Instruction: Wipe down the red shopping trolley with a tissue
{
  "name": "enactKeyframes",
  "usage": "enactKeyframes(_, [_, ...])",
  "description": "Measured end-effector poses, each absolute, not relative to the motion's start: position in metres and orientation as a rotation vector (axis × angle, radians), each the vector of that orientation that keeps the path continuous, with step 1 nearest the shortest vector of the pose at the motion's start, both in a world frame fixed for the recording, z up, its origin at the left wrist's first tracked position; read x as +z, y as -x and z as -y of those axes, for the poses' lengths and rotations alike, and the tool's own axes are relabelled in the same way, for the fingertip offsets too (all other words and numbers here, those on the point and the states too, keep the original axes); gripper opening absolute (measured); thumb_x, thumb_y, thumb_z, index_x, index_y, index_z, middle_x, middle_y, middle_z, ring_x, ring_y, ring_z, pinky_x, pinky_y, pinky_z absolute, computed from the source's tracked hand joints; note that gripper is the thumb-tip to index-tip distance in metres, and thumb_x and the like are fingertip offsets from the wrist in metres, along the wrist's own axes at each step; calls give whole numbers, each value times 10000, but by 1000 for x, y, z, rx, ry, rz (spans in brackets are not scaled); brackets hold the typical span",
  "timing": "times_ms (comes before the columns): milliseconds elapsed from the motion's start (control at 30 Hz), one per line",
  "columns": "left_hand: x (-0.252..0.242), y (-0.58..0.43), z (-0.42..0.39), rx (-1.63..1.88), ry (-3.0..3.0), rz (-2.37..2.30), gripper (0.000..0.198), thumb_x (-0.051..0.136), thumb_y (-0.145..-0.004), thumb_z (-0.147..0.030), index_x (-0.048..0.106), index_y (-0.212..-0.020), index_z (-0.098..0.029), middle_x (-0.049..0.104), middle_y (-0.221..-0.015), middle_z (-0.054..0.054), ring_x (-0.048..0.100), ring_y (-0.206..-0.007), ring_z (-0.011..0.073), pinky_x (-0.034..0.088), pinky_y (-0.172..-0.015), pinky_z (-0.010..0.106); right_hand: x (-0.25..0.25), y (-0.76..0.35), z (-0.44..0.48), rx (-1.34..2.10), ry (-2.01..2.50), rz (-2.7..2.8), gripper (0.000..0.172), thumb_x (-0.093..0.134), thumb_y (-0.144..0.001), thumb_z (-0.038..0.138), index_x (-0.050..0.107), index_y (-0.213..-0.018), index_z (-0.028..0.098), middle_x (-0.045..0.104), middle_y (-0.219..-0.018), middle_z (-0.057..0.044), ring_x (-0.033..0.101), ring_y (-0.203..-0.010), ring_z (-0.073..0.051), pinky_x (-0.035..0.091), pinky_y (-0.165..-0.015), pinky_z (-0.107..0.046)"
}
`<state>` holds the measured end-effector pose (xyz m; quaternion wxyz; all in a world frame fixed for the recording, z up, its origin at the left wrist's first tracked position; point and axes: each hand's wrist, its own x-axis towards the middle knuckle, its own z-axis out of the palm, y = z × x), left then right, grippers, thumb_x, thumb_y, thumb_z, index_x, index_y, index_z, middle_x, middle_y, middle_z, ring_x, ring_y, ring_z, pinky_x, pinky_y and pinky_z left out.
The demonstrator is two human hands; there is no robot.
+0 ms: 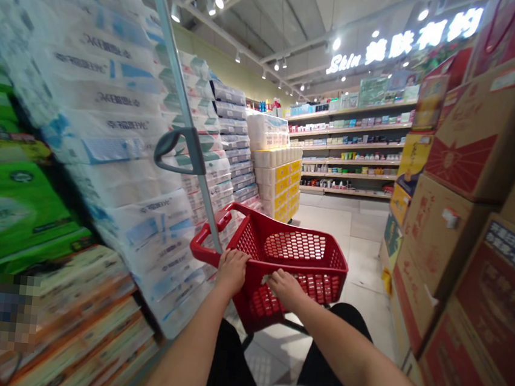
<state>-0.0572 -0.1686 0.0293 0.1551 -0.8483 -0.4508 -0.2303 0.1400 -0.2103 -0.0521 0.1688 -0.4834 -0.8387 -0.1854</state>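
A red plastic shopping cart (291, 268) with a mesh basket stands in front of my knees, turned sideways. My left hand (232, 268) is closed over the basket's near rim, close to the push handle (204, 245). Against the near side wall, my right hand (285, 288) pinches a small crumpled whitish wipe or tissue (266, 278), mostly hidden by the fingers. Inside the basket, the visible part shows only red mesh. A grey metal pole (178, 70) with a dark grey grip (182, 151) rises at the cart's handle end.
Tall stacks of white tissue packs (111, 100) line the left, with green packs (14, 206) nearer. Cardboard boxes (466, 134) are piled along the right. Beyond the cart, a pale tiled aisle (329, 209) leads to shelves of small goods (353, 144).
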Motion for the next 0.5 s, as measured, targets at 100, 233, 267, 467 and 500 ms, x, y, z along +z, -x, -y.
enactKeyframes(100, [29, 58, 167, -653, 2430, 1294, 353, 428, -889, -173, 682, -1115, -268, 668, -1141, 44, 485, -1179, 236, 211, -1144, 432, -49, -144, 209, -530, 1360, 2399, 165, 555, -874, 138, 616, -1025, 163, 594, -990, -82, 501, -959, -216, 440, -825, -329])
enactKeyframes(233, [29, 60, 165, -641, 2437, 1307, 388, 411, -889, -159, 669, -1157, -270, 665, -1169, 40, 469, -1211, 238, 203, -1144, 433, -55, -150, 212, -499, 1425, 2375, 177, 582, -858, 137, 622, -1025, 181, 600, -1001, -81, 508, -964, -212, 449, -793, -312])
enactKeyframes(267, [29, 60, 164, -637, 2439, 1309, 394, 409, -890, -159, 664, -1170, -270, 662, -1180, 39, 465, -1218, 238, 203, -1143, 432, -57, -149, 212, -490, 1461, 2389, 165, 610, -837, 141, 630, -996, 178, 602, -994, -82, 511, -956, -216, 453, -763, -306])
enactKeyframes(467, [29, 59, 165, -613, 2442, 1338, 413, 402, -894, -160, 642, -1208, -279, 663, -1189, 34, 498, -1170, 224, 227, -1117, 420, -55, -120, 199, -560, 1281, 2353, 263, 501, -925, 186, 577, -1176, 160, 601, -1017, -88, 507, -937, -211, 458, -806, -333])
enactKeyframes(500, [28, 60, 165, -607, 2444, 1340, 415, 400, -895, -158, 638, -1212, -285, 663, -1192, 31, 503, -1165, 222, 232, -1112, 419, -55, -114, 197, -569, 1264, 2328, 272, 478, -936, 184, 571, -1191, 157, 602, -1027, -92, 507, -941, -211, 456, -822, -342])
